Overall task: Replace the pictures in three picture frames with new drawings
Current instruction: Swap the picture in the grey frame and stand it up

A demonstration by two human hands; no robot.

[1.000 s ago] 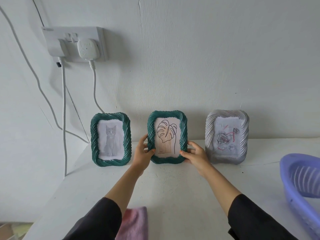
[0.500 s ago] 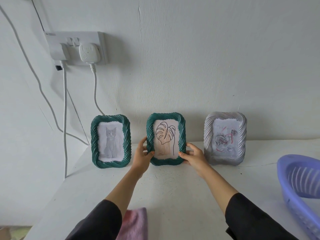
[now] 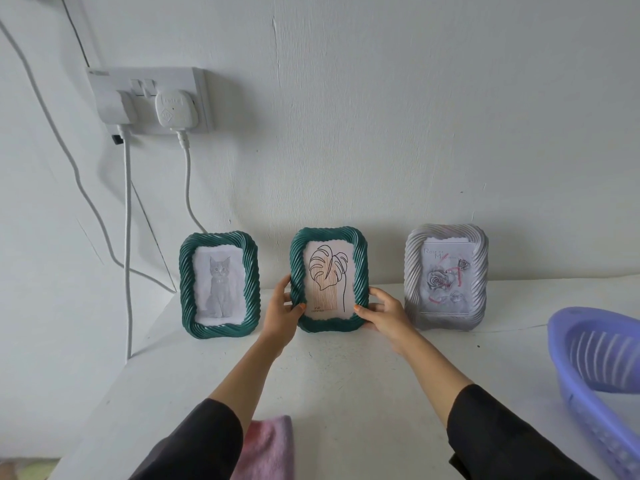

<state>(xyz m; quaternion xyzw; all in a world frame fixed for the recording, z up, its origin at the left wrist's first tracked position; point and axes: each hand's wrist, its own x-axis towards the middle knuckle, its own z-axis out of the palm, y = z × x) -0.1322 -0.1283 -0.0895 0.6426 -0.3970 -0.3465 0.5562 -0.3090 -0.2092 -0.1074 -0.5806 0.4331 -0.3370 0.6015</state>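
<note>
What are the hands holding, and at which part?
Left hand and right hand grip the middle green frame by its lower side edges.

"Rose of" (rest blurred), rose drawing (image 3: pixel 446 278)

Picture frames: 3 total, in a row mid-frame on the white surface (image 3: pixel 346 382).
Green frames: 2, i.e. left green frame (image 3: pixel 185 282) and mid green frame (image 3: pixel 329 234).
Grey frame: 1, right of centre (image 3: pixel 412 271).
Drawings: 3, one per frame, i.e. cat drawing (image 3: pixel 218 285), leaf drawing (image 3: pixel 327 275), rose drawing (image 3: pixel 445 278).
Grips: 2, i.e. left grip (image 3: pixel 280 313) and right grip (image 3: pixel 384 315), both holding mid green frame.
Dark sleeves: 2, bottom of frame (image 3: pixel 194 445).
Wall socket: 1 double, upper left (image 3: pixel 195 81).
Plugs: 2, both in the socket (image 3: pixel 175 109).
White cables: 3, left side (image 3: pixel 128 237).
Purple basket: 1, right edge (image 3: pixel 568 327).
Pink cloth: 1, bottom edge (image 3: pixel 270 445).
</note>
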